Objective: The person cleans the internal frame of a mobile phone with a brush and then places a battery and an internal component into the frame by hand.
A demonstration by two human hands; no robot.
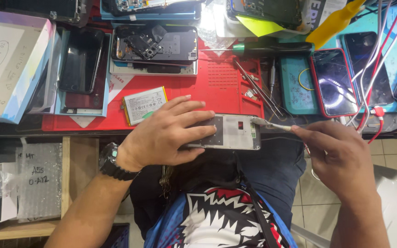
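Two hands working at the bench edge. Left hand (166,133), black watch (111,163) on the wrist, is lying palm down across the opened phone frame (235,132), fingers spread apart and pressing it flat; the palm is hiding the frame's left part. The frame is sitting at the front edge of the red mat (217,87), just right of a loose battery (144,104). Right hand (336,156) is coming in from the right, wrist bent, fingertips pinched together on the metal tweezers (269,124), whose tip is touching the frame's right end. The grip end is hidden under the fingers; forearm cut off by the picture edge
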